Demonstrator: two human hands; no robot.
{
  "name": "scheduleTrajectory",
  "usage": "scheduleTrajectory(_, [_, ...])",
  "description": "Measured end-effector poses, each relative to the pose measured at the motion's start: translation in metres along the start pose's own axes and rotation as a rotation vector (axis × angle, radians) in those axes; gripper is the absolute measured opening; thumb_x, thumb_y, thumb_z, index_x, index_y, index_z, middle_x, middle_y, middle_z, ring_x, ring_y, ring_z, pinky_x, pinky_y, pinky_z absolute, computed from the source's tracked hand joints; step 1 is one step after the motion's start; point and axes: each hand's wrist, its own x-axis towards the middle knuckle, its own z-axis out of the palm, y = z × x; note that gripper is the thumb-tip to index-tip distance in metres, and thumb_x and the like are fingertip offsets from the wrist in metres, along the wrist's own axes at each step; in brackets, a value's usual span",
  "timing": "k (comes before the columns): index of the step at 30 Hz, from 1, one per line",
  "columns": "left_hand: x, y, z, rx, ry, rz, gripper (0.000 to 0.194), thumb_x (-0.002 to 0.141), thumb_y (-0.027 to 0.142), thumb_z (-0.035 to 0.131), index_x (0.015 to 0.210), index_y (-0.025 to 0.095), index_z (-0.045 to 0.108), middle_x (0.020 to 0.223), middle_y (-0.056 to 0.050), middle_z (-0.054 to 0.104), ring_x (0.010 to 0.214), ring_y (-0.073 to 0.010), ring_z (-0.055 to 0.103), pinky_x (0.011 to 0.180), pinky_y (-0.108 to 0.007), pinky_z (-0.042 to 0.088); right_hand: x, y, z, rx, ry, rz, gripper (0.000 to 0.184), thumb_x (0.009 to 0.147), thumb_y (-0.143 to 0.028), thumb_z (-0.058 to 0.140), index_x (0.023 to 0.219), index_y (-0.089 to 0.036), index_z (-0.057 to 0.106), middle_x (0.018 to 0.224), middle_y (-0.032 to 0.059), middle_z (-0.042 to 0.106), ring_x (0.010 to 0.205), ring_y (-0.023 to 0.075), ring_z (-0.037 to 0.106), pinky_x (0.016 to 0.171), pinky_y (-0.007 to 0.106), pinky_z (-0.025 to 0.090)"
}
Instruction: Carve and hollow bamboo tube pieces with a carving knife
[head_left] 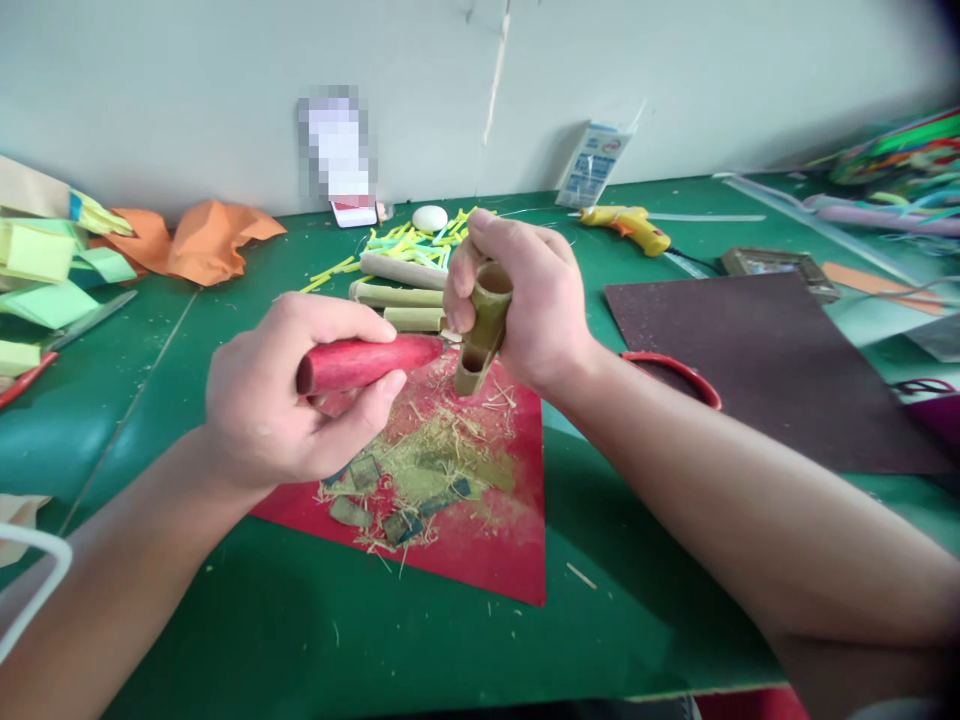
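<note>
My left hand is closed around a red-handled tool, its tapered end pointing right, close to the bamboo. I cannot make out a blade. My right hand grips a short bamboo tube, tilted with its open top showing. A second opening is cut low in the tube's side, near its bottom end. Under both hands lies a red sheet, strewn with sawdust, thin bamboo fibres and several cut bamboo chips. More bamboo pieces lie just behind the hands.
Yellow-green strips and a white oval object sit behind. A phone leans on the wall. At right are a yellow glue gun and a dark brown board. Orange paper and folded green paper lie left.
</note>
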Motion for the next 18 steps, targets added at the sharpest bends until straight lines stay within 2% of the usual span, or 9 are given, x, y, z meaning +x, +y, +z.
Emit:
scheduleTrajectory(6, [-0.002,0.003,-0.006,0.059,-0.050,-0.001,0.029,0.072,0.027,0.069,0.100,0.030,0.061,0.080,0.005,0.069,0.060,-0.0130,0.063,0.056,-0.025,0.053,0.008,-0.001,-0.005,0.202,-0.195,0.141,0.038,0.089,-0.043,0.046,0.059,-0.021,0.052,0.053,-0.0021,0.050,0.048,0.0103,0.045,0.051,0.025,0.041])
scheduleTrajectory(9, [-0.001,0.005,-0.009,0.065,-0.081,-0.044,0.027,0.071,0.028,0.070,0.097,0.031,0.063,0.079,0.006,0.069,0.062,-0.0137,0.064,0.058,-0.027,0.054,0.010,-0.003,-0.004,0.259,-0.191,0.142,0.043,0.089,-0.048,0.044,0.055,-0.021,0.050,0.057,-0.0025,0.044,0.046,0.0092,0.042,0.050,0.025,0.041])
scheduleTrajectory(12, [0.003,0.008,-0.011,0.006,-0.139,-0.124,0.028,0.071,0.029,0.071,0.098,0.032,0.063,0.081,0.006,0.069,0.060,-0.0130,0.063,0.056,-0.028,0.054,0.010,-0.005,-0.003,0.290,-0.213,0.158,0.051,0.089,-0.055,0.039,0.050,-0.022,0.049,0.053,-0.0020,0.040,0.043,0.0109,0.040,0.047,0.027,0.039])
scheduleTrajectory(14, [0.006,0.010,-0.013,-0.059,-0.163,-0.129,0.030,0.070,0.027,0.071,0.098,0.032,0.062,0.082,0.006,0.070,0.058,-0.0122,0.061,0.054,-0.028,0.053,0.011,-0.006,-0.004,0.312,-0.248,0.177,0.054,0.089,-0.056,0.038,0.049,-0.022,0.050,0.048,-0.0013,0.041,0.041,0.0122,0.042,0.045,0.028,0.036])
scheduleTrajectory(18, [0.009,0.012,-0.015,-0.173,-0.202,-0.128,0.027,0.072,0.029,0.067,0.098,0.029,0.064,0.077,0.006,0.071,0.054,-0.0110,0.060,0.050,-0.027,0.051,0.012,-0.006,-0.007,0.255,-0.224,0.242,0.057,0.086,-0.064,0.037,0.050,-0.022,0.052,0.043,-0.0011,0.046,0.037,0.0125,0.044,0.040,0.028,0.034])
